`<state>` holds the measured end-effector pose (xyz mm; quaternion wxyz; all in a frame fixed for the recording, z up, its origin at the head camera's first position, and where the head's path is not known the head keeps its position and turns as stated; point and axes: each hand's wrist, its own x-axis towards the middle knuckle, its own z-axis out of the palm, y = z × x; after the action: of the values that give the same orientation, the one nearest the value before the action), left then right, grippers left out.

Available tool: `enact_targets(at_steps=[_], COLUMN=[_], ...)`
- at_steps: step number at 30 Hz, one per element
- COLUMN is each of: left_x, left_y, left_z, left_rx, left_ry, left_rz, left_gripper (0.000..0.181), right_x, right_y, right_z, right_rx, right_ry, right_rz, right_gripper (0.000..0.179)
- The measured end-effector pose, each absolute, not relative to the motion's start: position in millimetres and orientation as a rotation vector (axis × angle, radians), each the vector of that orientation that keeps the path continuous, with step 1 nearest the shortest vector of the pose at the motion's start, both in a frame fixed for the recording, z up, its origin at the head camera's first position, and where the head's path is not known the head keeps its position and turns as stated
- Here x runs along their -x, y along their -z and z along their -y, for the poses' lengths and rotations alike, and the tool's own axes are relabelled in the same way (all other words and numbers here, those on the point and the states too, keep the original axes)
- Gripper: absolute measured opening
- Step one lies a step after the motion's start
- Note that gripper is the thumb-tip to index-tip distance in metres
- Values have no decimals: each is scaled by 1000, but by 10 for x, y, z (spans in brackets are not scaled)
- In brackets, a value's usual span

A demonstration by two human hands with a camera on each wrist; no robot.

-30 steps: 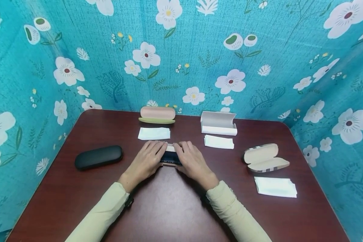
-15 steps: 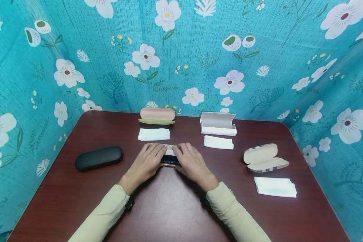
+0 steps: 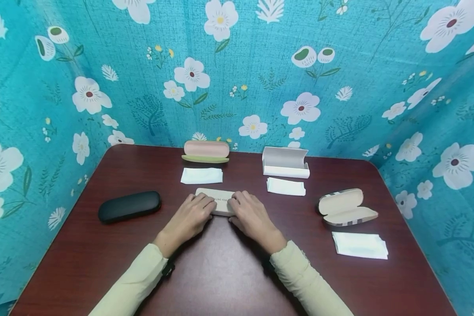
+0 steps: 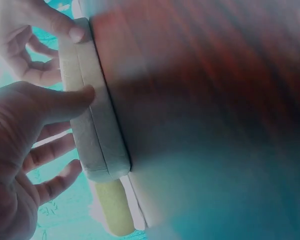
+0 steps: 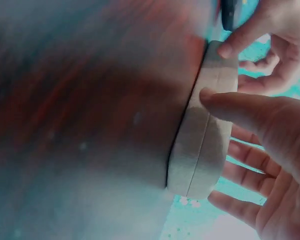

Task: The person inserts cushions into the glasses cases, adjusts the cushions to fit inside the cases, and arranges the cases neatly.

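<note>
A closed beige eyeglass case (image 3: 222,202) lies at the middle of the table, with dark lettering on its lid. My left hand (image 3: 191,213) grips its left end and my right hand (image 3: 253,218) its right end. In the left wrist view, the left thumb presses the seam side of the case (image 4: 94,135) while the fingers reach over the lid. Much the same grip shows in the right wrist view, where the right thumb lies on the front side of the case (image 5: 200,145). Both ends of the lid are partly hidden under the fingers.
A closed black case (image 3: 129,207) lies at left. Open along the back stand a green case (image 3: 205,158) and a white case (image 3: 285,170), each with a folded white cloth before it. At right are an open checked case (image 3: 349,215) and another folded cloth (image 3: 360,245).
The beige case stood open with its dark inside showing; its lid has come down and is now closed. Both hands have stayed at its ends.
</note>
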<state>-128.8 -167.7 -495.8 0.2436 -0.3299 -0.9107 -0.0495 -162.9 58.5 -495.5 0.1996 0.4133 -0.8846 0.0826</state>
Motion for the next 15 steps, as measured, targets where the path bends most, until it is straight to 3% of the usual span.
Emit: enact_targets(at_steps=[15], left_x=[1167], left_y=[4930], left_z=[1707], left_rx=[886], left_ry=[192], left_rz=[2549], left_gripper=[24], right_x=[1593], right_y=[4916], right_z=[-593], right_rx=[-1248], right_ry=[-235], right_rz=[2389], right_gripper=[15])
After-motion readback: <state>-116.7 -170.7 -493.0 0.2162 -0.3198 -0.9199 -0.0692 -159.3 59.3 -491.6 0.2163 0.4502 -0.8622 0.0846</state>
